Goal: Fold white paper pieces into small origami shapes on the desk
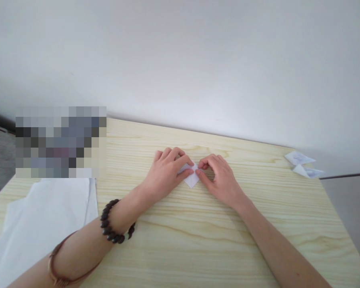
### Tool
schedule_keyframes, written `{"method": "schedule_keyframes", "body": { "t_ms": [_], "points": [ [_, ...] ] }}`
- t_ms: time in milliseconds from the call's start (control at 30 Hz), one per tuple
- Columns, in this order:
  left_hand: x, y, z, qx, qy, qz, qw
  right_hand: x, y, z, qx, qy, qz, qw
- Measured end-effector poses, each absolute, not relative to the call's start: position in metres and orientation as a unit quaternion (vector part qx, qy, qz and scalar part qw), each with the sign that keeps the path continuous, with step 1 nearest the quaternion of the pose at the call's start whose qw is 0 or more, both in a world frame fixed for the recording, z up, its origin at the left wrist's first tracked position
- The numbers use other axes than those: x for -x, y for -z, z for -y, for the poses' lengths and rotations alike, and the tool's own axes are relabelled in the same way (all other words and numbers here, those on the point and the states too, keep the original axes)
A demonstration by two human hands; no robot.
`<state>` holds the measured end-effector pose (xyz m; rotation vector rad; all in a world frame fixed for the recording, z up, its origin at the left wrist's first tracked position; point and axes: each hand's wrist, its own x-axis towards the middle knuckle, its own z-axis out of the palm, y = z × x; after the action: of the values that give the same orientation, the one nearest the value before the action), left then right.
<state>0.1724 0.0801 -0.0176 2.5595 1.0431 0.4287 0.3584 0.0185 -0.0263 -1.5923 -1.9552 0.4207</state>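
Observation:
A small folded piece of white paper (192,181) lies at the middle of the table, one pointed corner toward me. My left hand (167,170) pinches its left side between thumb and fingers, the palm covering part of it. On the opposite side, my right hand (219,176) grips the paper's right edge with thumb and curled index finger. The fingertips of both hands are close together over the paper's centre. Dark beads circle my left wrist.
White paper sheets (45,224) are piled at the table's left, below a pixelated area. Folded white paper shapes (303,164) sit by the far right edge. A pale wall (198,68) stands behind the wood-grain table (183,248).

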Motion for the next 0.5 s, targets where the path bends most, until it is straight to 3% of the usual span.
{"method": "schedule_keyframes", "body": {
  "t_ms": [267,500],
  "points": [
    [-0.1712,0.0197,-0.0763,-0.902,-0.189,-0.360,0.142,-0.3532,0.0296,-0.0160,0.617,-0.122,0.714,0.309],
    [-0.1702,0.0187,-0.0818,-0.858,-0.243,-0.366,0.264,-0.3557,0.0284,-0.0169,0.600,-0.139,0.724,0.311]
  ]
}}
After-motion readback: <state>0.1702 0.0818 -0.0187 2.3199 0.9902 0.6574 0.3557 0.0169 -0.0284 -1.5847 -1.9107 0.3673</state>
